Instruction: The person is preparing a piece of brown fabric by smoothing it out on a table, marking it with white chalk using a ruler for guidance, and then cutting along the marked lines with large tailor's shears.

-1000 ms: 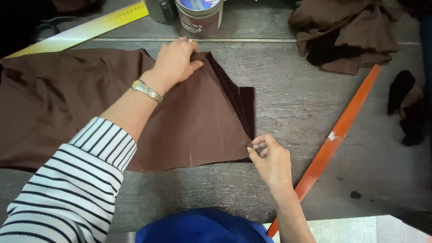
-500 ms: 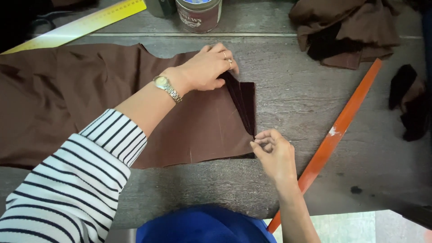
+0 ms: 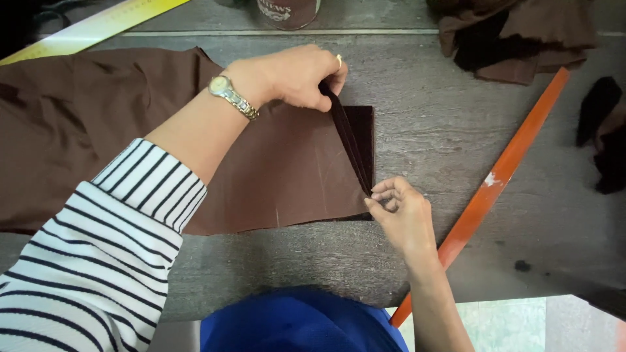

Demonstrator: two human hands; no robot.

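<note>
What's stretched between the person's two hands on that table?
In the head view, a narrow folded edge of the brown fabric runs taut from the left hand down to the right hand, both pinching it.

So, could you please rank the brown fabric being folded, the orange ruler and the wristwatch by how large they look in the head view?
1. brown fabric, clearly the largest.
2. orange ruler, long but narrow.
3. wristwatch, the smallest, though it sits nearer the camera.
</note>
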